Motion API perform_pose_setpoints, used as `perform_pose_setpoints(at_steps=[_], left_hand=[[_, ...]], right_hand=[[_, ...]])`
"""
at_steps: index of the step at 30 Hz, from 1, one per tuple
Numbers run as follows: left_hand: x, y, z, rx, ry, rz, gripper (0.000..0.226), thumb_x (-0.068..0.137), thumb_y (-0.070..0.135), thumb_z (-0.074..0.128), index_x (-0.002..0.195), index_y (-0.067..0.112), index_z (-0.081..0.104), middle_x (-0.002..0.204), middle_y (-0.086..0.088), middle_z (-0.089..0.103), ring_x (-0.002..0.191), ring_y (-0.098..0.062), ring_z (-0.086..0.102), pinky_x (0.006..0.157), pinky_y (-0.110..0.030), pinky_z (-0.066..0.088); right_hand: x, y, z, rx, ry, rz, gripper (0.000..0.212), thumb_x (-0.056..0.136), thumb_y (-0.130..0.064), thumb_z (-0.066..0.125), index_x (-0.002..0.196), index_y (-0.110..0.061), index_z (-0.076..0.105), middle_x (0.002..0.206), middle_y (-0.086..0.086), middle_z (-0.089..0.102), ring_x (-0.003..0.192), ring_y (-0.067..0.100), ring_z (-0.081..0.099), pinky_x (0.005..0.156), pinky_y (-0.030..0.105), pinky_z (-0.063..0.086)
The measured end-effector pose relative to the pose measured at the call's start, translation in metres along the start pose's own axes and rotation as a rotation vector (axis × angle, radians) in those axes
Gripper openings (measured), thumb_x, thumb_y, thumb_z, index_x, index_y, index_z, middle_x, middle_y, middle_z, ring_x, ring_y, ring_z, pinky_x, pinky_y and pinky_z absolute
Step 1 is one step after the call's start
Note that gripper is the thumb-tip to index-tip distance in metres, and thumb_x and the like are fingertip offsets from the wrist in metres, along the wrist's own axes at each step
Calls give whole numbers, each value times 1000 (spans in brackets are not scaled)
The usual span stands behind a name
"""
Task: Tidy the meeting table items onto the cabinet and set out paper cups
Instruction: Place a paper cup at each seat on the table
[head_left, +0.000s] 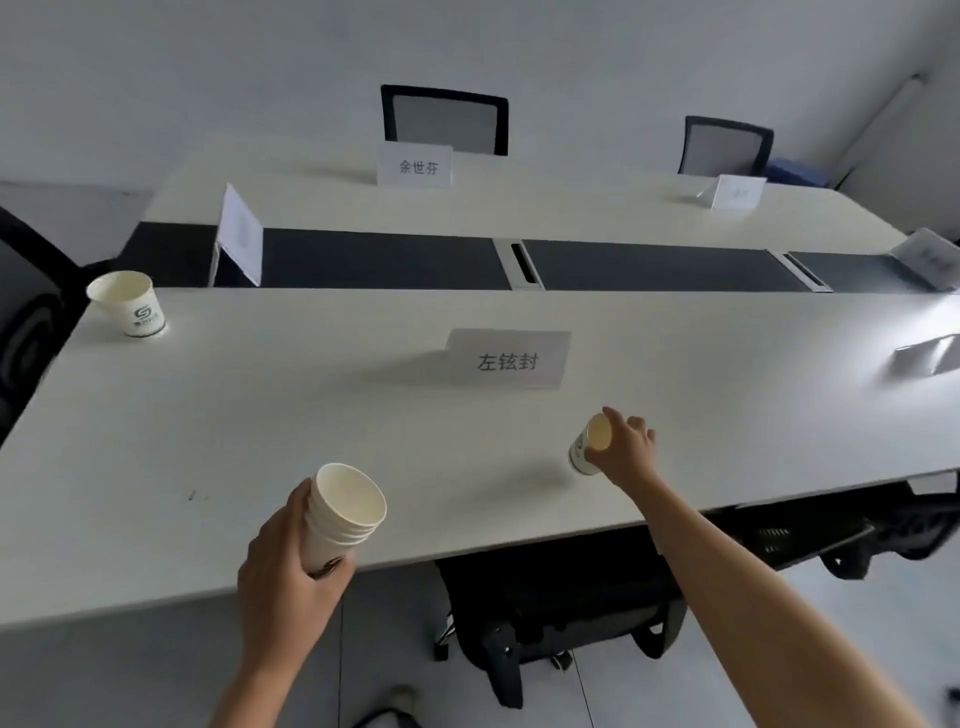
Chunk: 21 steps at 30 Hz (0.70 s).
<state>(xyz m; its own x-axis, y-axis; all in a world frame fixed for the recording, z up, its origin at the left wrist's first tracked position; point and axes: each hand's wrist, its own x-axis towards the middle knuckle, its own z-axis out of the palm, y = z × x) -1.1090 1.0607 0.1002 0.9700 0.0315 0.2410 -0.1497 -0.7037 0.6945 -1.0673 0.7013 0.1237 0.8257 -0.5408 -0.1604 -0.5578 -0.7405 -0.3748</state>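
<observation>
Left hand (288, 571): curled round cup stack (345, 512), above bench (260, 415) edge.
Right hand (626, 449): grips single cup (584, 452), 3 o'clock of stack.
Lone cup (130, 306): 10 o'clock, well apart.

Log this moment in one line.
left hand: holds cup stack | right hand: grips single cup, tilted, at table | far cup: stands, left end

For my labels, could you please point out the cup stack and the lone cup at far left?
cup stack (337, 527): head view, on the stacked rims.
lone cup (141, 312): head view, on the printed side wall.
</observation>
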Motion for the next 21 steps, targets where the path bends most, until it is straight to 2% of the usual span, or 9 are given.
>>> perform_pose_setpoints(at_steps=[5, 9, 12, 14, 17, 19, 21], left_hand=[[-20, 7, 2, 13, 12, 24, 87, 47, -3, 85, 124, 8, 47, 104, -22, 64, 87, -44, 61, 71, -50, 52], [-24, 19, 3, -75, 39, -75, 84, 55, 0, 81, 129, 12, 44, 112, -20, 60, 96, -41, 57, 77, -50, 49], [-13, 47, 7, -151, 59, -63, 79, 57, 8, 75, 129, 14, 43, 116, -19, 58, 101, -40, 55, 81, -51, 46], [-6, 74, 18, -161, 12, 30, 82, 57, 1, 78, 128, 16, 41, 116, -19, 59, 102, -42, 55, 81, -50, 46], [-6, 129, 50, -174, -136, 219, 89, 55, -1, 82, 124, 27, 34, 117, -17, 59, 103, -38, 55, 81, -49, 46], [-20, 170, 77, -163, -243, 431, 92, 54, 7, 83, 125, 34, 30, 118, -13, 58, 104, -27, 51, 79, -46, 47], [-44, 207, 101, -147, -348, 644, 81, 60, 27, 72, 126, 34, 26, 116, -6, 57, 99, -17, 44, 76, -39, 44]], right_hand=[[11, 11, 13, -63, -48, -81, 68, 79, -24, 64, 138, -15, 33, 134, 24, 37, 120, 40, 36, 100, 37, 32], [2, 14, 6, -34, -39, -126, 75, 78, -33, 67, 140, -20, 28, 145, 20, 23, 129, 39, 26, 103, 45, 32], [-20, 9, -16, 100, 26, -166, 72, 80, -37, 64, 140, -19, 29, 147, 18, 21, 133, 36, 23, 106, 45, 29], [-46, 8, -37, 265, 70, -221, 65, 83, -34, 62, 138, -18, 32, 146, 15, 25, 133, 32, 25, 107, 42, 26], [-96, 21, -71, 468, 22, -338, 59, 84, -33, 61, 136, -26, 33, 144, 5, 29, 132, 20, 31, 110, 36, 30], [-131, 41, -91, 532, -33, -388, 60, 80, -44, 59, 134, -37, 31, 142, -5, 31, 130, 10, 33, 108, 29, 31], [-158, 70, -106, 538, -70, -362, 61, 78, -47, 56, 134, -38, 33, 137, -15, 32, 128, 2, 33, 106, 22, 30]])
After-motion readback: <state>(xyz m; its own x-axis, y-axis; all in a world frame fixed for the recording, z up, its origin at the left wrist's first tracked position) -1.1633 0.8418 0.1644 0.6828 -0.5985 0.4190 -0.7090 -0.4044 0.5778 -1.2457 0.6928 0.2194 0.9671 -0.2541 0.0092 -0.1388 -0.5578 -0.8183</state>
